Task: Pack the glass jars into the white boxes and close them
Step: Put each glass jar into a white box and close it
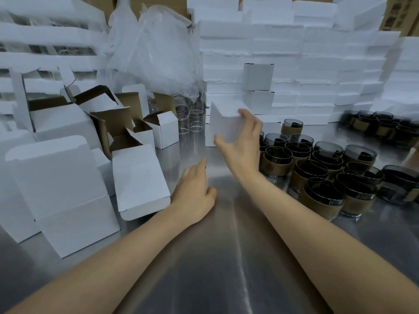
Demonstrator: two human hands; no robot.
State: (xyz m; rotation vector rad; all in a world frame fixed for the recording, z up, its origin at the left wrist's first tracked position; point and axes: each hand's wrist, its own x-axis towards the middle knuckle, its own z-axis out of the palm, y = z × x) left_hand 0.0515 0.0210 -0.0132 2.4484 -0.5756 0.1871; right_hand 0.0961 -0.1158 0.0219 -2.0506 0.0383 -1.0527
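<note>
My right hand point(240, 143) grips a closed white box point(223, 123) from its right side, fingers over the top edge and thumb low on the front, at the back middle of the steel table point(226, 257). Whether the box is lifted or standing I cannot tell. My left hand point(195, 191) rests on the table with relaxed fingers, holding nothing, just right of an open white box point(138, 177) lying on its side. Several dark glass jars point(317, 168) with brown sleeves stand in a cluster to the right.
Open white boxes point(68, 182) with brown insides crowd the left. Two closed boxes point(259, 87) are stacked behind the held one. White foam slabs point(317, 64) form a wall at the back. Clear glass cylinders point(188, 118) and crumpled plastic wrap point(156, 51) sit at back centre.
</note>
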